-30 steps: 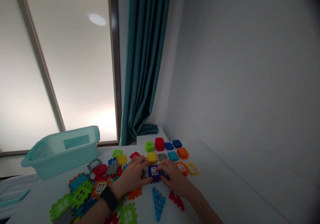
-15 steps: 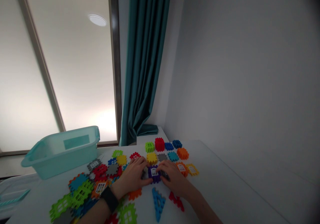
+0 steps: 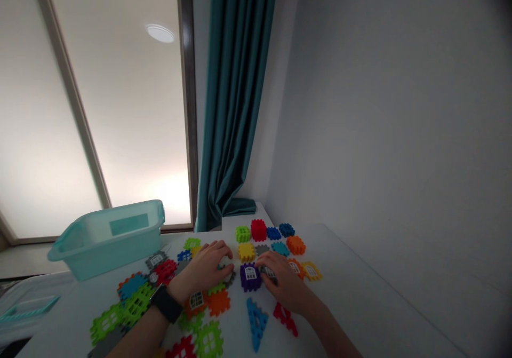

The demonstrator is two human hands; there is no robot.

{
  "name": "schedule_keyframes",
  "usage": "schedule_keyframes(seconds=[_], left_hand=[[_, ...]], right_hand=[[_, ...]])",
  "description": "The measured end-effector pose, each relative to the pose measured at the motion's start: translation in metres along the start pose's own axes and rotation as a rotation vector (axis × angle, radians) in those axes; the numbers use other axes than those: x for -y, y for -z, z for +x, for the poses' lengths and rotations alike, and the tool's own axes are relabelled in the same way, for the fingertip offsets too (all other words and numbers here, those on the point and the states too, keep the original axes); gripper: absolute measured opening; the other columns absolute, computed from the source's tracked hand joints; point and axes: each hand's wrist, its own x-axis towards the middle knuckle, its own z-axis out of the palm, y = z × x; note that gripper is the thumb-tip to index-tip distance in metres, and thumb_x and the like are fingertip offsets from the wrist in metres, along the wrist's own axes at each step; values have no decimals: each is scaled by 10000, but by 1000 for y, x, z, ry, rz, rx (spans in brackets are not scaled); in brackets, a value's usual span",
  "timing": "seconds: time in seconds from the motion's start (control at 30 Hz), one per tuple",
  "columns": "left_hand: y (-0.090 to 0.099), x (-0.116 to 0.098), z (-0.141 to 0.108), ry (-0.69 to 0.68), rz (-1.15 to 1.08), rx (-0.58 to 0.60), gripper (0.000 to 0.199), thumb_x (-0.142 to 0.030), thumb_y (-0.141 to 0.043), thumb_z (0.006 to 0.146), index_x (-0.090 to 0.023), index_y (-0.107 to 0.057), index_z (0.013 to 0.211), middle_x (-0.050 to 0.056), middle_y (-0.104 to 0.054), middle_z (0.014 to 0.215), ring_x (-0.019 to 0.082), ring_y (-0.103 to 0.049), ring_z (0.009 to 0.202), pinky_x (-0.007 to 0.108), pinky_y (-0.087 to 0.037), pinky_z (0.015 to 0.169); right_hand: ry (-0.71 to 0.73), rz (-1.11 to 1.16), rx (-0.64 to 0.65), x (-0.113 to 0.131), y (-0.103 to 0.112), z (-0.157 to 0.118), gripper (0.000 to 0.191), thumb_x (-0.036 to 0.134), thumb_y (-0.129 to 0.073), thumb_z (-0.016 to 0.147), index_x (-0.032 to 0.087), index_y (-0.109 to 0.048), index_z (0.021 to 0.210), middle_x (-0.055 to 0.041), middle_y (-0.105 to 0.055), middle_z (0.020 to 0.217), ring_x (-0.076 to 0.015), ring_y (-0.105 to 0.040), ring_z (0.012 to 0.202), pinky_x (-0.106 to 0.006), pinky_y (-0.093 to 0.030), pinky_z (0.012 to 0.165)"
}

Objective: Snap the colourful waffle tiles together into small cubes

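The left hand (image 3: 202,272) is drawn away from the purple plastic waffle block (image 3: 250,277); its fingers and those of the right hand (image 3: 284,284) are curled narrowly over grey plastic blocks (image 3: 269,273), which seem to need separating.

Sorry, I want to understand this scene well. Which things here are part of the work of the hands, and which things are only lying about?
In use:
left hand on pale block
right hand on grey window block
purple window block between them

Lying about:
teal plastic bin
blue triangular piece
red piece
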Motion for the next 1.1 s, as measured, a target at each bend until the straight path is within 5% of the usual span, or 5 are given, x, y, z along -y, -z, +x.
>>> schedule_keyframes(seconds=[0.3, 0.63, 1.1], left_hand=[[0, 6, -19, 29, 46, -42, 159, -300, -534, 912, -231, -653, 992, 61, -666, 1070, 270, -616, 1045, 379, -444, 891], [13, 25, -79, 109, 60, -51, 118, -230, -535, 904, -230, -648, 936, 54, -662, 1044, 257, -617, 1031, 346, -457, 856], [27, 53, -132, 242, 187, -198, 187, -220, -473, 917, -246, -656, 950, 60, -672, 1117, 277, -602, 1080, 407, -437, 924]], right_hand=[[15, 11, -23, 4, -8, 3, 270, 116, -479, 878, 220, -618, 1086, -75, -659, 1154, -247, -569, 1141, -444, -395, 1060], [47, -27, 15, 7, -18, 12, 241, 158, -476, 903, 221, -644, 1065, -86, -674, 1166, -262, -578, 1155, -460, -398, 1063], [140, -84, 178, 57, -27, 50, 241, 161, -504, 907, 225, -652, 1086, -79, -660, 1177, -255, -558, 1177, -456, -361, 1089]])
